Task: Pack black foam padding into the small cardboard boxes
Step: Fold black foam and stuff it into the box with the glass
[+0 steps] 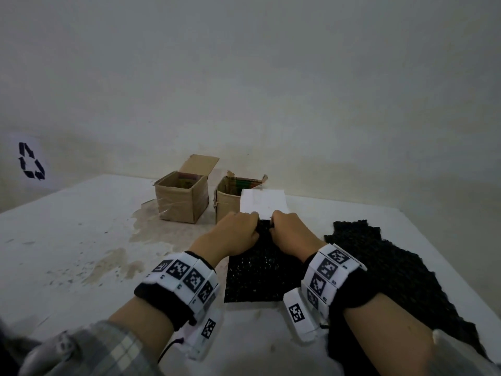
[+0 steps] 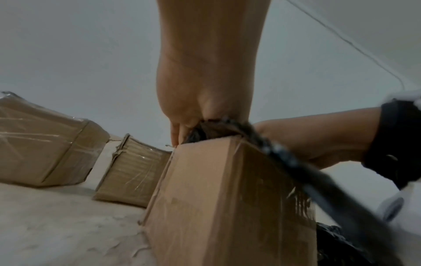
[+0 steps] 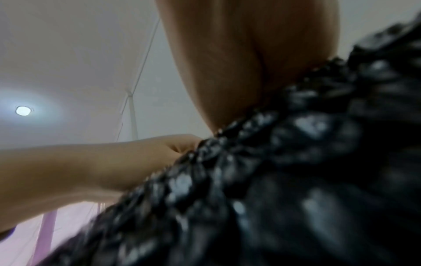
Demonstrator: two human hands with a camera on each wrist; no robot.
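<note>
A black bubbly foam sheet [image 1: 260,270] hangs from the top of a small cardboard box [image 2: 216,198] and down over its near side. Its upper edge is bunched at the box opening. My left hand [image 1: 233,232] and right hand [image 1: 292,232] sit side by side there, fingers curled over that edge and gripping it. The left wrist view has the left hand [image 2: 205,90] with its fingertips down at the box rim in the foam [image 2: 318,180]. In the right wrist view the foam [image 3: 296,180] fills the frame under my right hand [image 3: 239,63]. The box's white flap [image 1: 263,200] stands up behind my hands.
Two more open cardboard boxes stand at the back of the white table [image 1: 67,240], one taped [image 1: 181,199] and one torn [image 1: 227,202]. A pile of more black foam [image 1: 393,267] lies to the right. The wall is close behind the boxes.
</note>
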